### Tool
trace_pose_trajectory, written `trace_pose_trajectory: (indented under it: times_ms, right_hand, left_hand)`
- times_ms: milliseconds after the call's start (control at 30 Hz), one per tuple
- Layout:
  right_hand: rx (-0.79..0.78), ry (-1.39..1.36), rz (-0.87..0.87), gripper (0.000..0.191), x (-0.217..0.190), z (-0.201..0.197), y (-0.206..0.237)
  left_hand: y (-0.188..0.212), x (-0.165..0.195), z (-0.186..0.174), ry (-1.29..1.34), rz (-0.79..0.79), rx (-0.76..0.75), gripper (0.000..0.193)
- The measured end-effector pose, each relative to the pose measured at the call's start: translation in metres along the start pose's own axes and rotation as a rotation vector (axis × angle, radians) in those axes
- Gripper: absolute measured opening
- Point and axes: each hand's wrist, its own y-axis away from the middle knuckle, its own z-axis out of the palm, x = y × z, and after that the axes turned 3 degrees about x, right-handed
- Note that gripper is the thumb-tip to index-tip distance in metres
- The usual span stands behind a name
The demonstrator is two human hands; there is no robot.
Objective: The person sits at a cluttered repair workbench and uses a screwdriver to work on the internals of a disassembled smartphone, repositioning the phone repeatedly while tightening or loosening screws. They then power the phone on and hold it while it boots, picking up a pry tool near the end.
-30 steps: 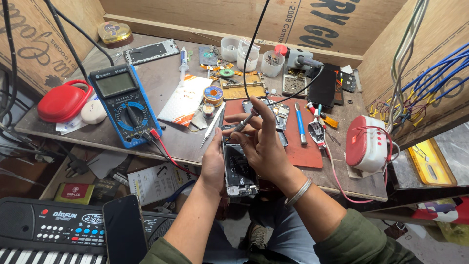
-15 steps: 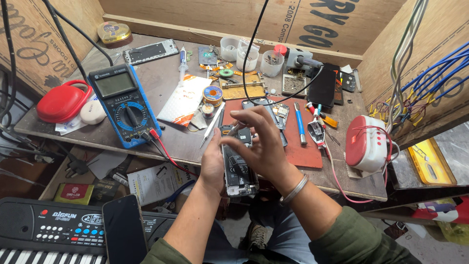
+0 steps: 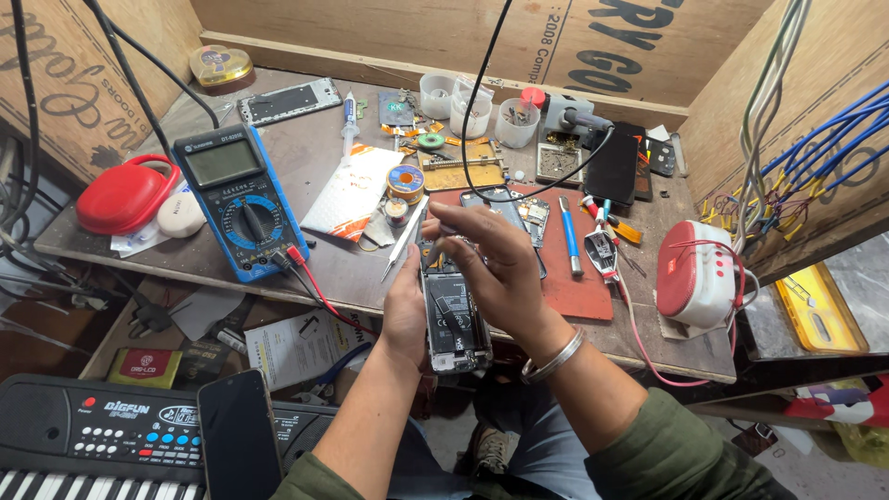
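My left hand [image 3: 405,310] grips the left side of an opened phone [image 3: 456,319] with its back cover off and its dark innards showing, held over the bench's front edge. My right hand [image 3: 493,268] is over the phone's top end, fingers pinched on thin metal tweezers [image 3: 435,248] whose tip points down at the phone. A silver bangle sits on my right wrist.
A blue multimeter [image 3: 239,197] with red and black leads lies left on the wooden bench [image 3: 306,157]. A red mat [image 3: 574,287] holds another phone and tools. A red-and-white speaker [image 3: 694,273] is at right, a black keyboard [image 3: 111,435] and a dark phone [image 3: 239,435] below left.
My right hand has dropped from the top of the phone and turned its fingers down onto it with the tweezers. The left hand and phone stay in place.
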Motion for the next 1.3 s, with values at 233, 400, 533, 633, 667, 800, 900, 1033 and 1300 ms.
trace_pose_trajectory:
  times_ms: [233,400,533,633,667,800,900,1033,1300]
  right_hand:
    - [0.037,0.068,-0.103,0.041,0.009,-0.002,0.006]
    - [-0.028,-0.14,0.002,0.038,0.014,-0.004,0.006]
    - [0.023,0.101,-0.075,0.043,0.015,-0.005,0.007]
    - [0.017,-0.058,0.06,0.039,0.015,-0.004,0.01]
    - [0.0,-0.156,0.108,0.037,0.016,-0.003,0.011]
    - [-0.006,-0.031,-0.056,0.044,0.017,-0.006,0.015]
    - [-0.01,-0.052,-0.001,0.04,0.019,-0.004,0.014]
    - [-0.041,-0.148,-0.008,0.045,0.02,-0.004,0.014]
    - [-0.057,-0.119,0.033,0.051,0.02,-0.003,0.017]
  left_hand:
    - [0.001,0.001,0.004,-0.019,-0.008,-0.006,0.06]
    - [0.001,0.002,0.005,-0.005,-0.029,-0.02,0.061]
    - [0.002,0.002,0.004,-0.005,-0.02,-0.031,0.062]
    - [0.0,0.0,0.003,-0.003,-0.023,-0.023,0.061]
    - [0.0,0.0,0.002,0.006,-0.031,-0.016,0.061]
    - [0.0,-0.001,0.001,0.022,-0.039,-0.035,0.059]
    - [0.001,0.0,0.001,0.005,-0.032,0.006,0.059]
    - [0.0,0.002,0.002,0.009,-0.021,-0.071,0.06]
    - [-0.003,-0.001,-0.005,0.01,-0.026,-0.064,0.06]
